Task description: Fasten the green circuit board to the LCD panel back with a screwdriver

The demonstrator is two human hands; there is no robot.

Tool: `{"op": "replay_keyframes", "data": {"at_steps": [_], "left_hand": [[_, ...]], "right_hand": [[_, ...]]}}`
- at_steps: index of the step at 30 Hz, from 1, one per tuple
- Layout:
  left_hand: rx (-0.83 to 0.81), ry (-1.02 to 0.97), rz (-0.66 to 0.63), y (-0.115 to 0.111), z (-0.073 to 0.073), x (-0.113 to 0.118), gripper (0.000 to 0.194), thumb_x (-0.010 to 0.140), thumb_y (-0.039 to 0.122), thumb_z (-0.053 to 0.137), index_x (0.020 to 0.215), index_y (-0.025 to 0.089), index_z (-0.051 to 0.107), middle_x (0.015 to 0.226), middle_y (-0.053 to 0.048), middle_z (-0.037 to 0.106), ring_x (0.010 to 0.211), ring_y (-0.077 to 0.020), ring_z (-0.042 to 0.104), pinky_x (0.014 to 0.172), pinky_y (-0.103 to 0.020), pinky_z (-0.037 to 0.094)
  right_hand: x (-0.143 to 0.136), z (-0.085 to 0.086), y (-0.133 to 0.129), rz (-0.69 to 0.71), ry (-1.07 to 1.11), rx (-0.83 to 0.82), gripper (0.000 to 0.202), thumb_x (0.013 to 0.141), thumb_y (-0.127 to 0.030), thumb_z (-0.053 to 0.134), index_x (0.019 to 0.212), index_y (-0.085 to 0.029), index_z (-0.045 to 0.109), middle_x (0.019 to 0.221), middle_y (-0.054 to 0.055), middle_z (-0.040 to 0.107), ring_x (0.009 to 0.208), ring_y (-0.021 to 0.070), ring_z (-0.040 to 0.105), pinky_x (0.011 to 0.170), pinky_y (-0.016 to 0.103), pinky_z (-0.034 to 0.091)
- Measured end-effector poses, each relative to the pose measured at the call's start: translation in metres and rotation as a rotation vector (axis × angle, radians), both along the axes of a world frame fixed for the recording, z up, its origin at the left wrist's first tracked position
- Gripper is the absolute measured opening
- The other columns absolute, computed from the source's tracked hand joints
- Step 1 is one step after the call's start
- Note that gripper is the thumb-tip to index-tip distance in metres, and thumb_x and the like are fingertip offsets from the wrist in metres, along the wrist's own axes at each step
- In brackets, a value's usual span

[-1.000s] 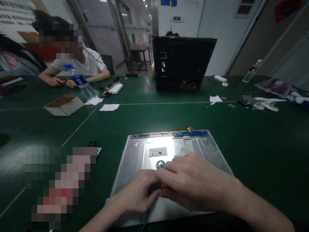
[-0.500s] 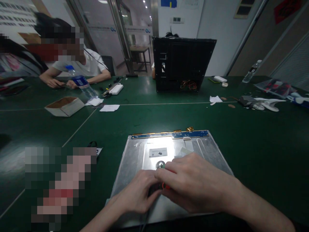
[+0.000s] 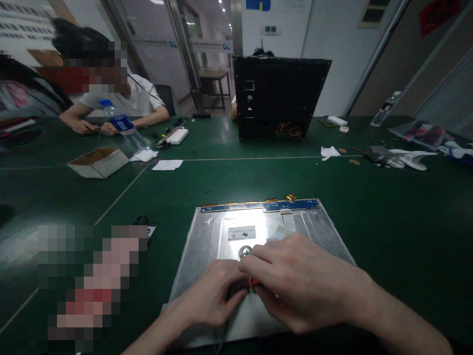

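Note:
A flat silvery display panel (image 3: 199, 236) with a blue circuit strip (image 3: 254, 206) along its far edge lies before me. Over its middle, my left hand (image 3: 216, 291) is closed, thumb and fingers curled around a dark part that is mostly hidden. My right hand (image 3: 299, 281) meets it from the right, fingers bent around red-orange wires (image 3: 253, 282) with a small green bit below them. Just beyond the fingertips shows a round metal disc (image 3: 245, 253) with holes. A dark cable (image 3: 221, 337) runs from under my left hand towards me.
Farther back stand a black panel casing (image 3: 281, 93), an open paper box (image 3: 99, 165) and a tilted water bottle (image 3: 125, 128). A second bottle (image 3: 386, 109) and plastic bags (image 3: 421, 134) are at the right. A person (image 3: 111, 88) sits across at the left.
My right thumb has shifted slightly away from my left hand, and more of the red-orange wires and the green bit shows. The panel has not moved.

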State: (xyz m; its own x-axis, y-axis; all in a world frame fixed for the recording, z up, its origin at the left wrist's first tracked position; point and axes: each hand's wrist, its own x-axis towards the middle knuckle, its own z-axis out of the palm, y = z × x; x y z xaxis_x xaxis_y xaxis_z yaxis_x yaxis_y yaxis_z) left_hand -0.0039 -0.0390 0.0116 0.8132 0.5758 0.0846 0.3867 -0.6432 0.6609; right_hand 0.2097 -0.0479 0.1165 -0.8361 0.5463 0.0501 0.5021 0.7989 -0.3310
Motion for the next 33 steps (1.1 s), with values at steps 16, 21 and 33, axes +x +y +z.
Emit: {"op": "replay_keyframes", "data": {"at_steps": [16, 21, 33], "left_hand": [[-0.012, 0.006, 0.002, 0.0003, -0.0018, -0.0001, 0.019, 0.076, 0.009, 0.049, 0.09, 0.018, 0.058, 0.087, -0.004, 0.066, 0.079, -0.0213, 0.059, 0.072, -0.029, 0.045], [0.002, 0.017, 0.009, 0.0, -0.0035, -0.0007, 0.016, 0.076, 0.009, 0.05, 0.086, 0.018, 0.056, 0.085, -0.004, 0.065, 0.076, -0.0206, 0.059, 0.071, -0.028, 0.045], [-0.03, 0.031, -0.01, 0.0008, -0.0012, -0.0001, 0.016, 0.077, 0.009, 0.049, 0.087, 0.018, 0.058, 0.083, -0.003, 0.065, 0.073, -0.0189, 0.059, 0.07, -0.027, 0.045]], "right_hand": [[0.0008, -0.001, 0.0003, -0.006, -0.001, 0.034, 0.015, 0.086, -0.025, 0.053, 0.099, -0.018, 0.051, 0.089, 0.004, 0.064, 0.07, 0.0158, 0.053, 0.052, 0.03, 0.028], [0.0005, 0.0018, 0.0002, 0.013, 0.005, 0.026, 0.022, 0.079, -0.019, 0.055, 0.101, -0.017, 0.051, 0.089, 0.004, 0.062, 0.07, 0.016, 0.051, 0.051, 0.031, 0.029], [0.0004, -0.0053, 0.0005, -0.017, 0.0, 0.086, 0.014, 0.093, -0.03, 0.05, 0.1, -0.018, 0.053, 0.082, 0.003, 0.065, 0.065, 0.0145, 0.054, 0.051, 0.03, 0.027]]}}
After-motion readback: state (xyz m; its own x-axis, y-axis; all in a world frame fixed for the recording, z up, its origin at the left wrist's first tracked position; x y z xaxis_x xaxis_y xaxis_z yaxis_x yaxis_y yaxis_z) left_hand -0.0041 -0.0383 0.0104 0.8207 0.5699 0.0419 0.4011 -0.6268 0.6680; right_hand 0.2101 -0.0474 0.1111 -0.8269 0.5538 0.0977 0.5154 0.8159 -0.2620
